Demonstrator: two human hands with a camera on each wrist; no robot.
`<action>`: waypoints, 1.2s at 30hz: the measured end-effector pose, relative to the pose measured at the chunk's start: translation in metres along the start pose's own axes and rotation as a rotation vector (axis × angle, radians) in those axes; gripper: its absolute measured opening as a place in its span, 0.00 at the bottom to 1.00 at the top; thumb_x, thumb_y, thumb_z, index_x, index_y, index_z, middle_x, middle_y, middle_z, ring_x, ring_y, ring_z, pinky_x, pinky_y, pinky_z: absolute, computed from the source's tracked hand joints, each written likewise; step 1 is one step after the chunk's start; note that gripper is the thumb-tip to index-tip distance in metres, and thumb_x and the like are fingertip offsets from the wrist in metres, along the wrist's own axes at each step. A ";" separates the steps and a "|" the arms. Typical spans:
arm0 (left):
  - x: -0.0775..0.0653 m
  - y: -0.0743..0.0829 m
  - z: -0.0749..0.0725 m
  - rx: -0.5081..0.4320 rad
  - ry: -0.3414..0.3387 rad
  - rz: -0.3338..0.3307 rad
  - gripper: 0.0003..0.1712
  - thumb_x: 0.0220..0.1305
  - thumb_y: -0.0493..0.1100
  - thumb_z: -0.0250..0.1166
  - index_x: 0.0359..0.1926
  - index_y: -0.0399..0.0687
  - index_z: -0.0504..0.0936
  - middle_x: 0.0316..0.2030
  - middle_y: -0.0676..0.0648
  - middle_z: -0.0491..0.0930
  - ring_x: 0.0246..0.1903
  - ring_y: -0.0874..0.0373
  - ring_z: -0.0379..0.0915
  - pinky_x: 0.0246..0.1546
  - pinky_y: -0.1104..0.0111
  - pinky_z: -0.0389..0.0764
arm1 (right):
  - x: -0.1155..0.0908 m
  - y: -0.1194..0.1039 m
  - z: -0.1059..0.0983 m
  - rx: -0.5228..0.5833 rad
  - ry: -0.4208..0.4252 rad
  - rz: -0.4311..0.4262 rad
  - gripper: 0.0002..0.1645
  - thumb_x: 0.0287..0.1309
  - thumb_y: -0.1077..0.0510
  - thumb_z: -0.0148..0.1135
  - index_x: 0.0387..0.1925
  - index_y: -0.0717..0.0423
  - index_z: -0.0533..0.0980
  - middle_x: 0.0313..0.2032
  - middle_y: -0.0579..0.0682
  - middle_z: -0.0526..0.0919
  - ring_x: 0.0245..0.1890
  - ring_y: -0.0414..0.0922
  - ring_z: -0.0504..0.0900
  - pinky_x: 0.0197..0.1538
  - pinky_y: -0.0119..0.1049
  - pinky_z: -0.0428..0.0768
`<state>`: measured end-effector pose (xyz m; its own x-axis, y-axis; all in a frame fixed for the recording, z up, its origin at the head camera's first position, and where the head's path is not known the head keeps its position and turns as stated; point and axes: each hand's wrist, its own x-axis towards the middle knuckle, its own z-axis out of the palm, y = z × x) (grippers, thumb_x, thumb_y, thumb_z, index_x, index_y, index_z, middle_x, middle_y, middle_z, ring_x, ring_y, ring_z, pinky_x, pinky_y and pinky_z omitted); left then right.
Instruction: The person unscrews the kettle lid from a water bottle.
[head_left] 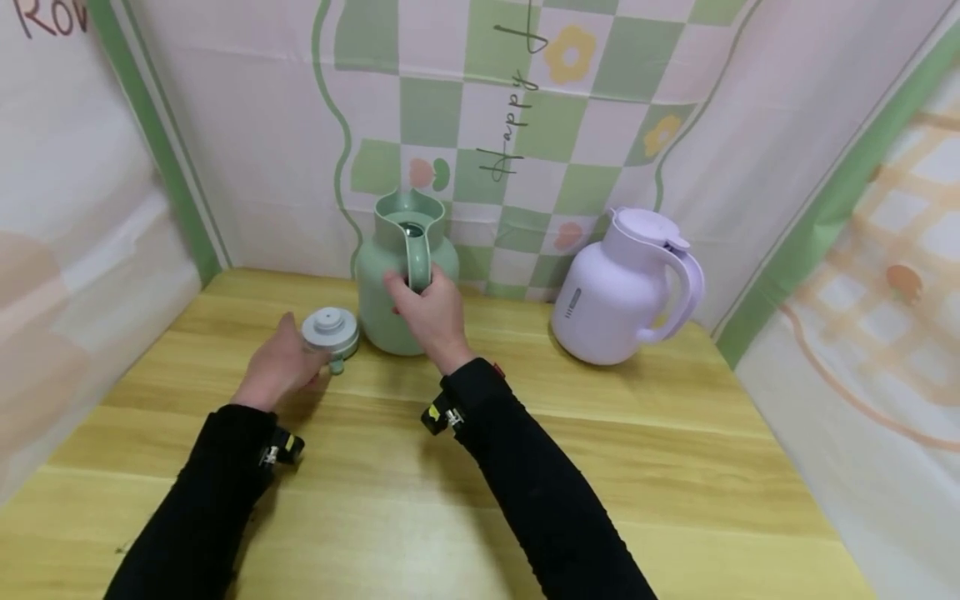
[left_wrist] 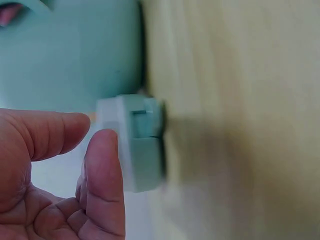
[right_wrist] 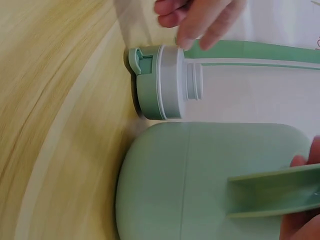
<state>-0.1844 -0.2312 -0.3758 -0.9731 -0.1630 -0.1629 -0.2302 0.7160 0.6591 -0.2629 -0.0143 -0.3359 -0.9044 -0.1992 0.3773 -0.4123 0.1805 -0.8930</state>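
A green vacuum jug (head_left: 378,287) stands on the table with its mouth uncovered. My right hand (head_left: 437,321) grips its handle (head_left: 417,254) from the near side. Just left of the jug, the jug's lid (head_left: 330,327) lies upside down, grey stopper upward and green tab toward me. My left hand (head_left: 279,362) is beside the lid, thumb and fingers apart. In the left wrist view, the fingertips are close to the lid (left_wrist: 145,165), with no grip on it. The right wrist view shows left-hand fingers (right_wrist: 205,22) around the lid's upper edge; contact is unclear.
A lilac jug (head_left: 611,296) with its lid on stands at the back right, handle toward the right. The wooden table (head_left: 390,508) meets patterned cloth (head_left: 487,108) at the back and sides. Both wrists carry small cameras.
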 end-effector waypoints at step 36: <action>-0.085 0.090 0.046 0.552 0.252 0.562 0.68 0.64 0.85 0.48 0.83 0.38 0.44 0.81 0.29 0.40 0.81 0.31 0.36 0.73 0.27 0.43 | -0.104 -0.013 -0.114 -0.959 -0.214 -0.115 0.60 0.67 0.19 0.44 0.85 0.47 0.43 0.82 0.68 0.41 0.81 0.67 0.44 0.79 0.66 0.51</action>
<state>-0.1214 -0.1216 -0.3367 -0.9297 0.2188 0.2963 0.2653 0.9558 0.1268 -0.1762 0.1143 -0.3355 -0.8535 -0.4168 0.3127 -0.4958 0.8343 -0.2412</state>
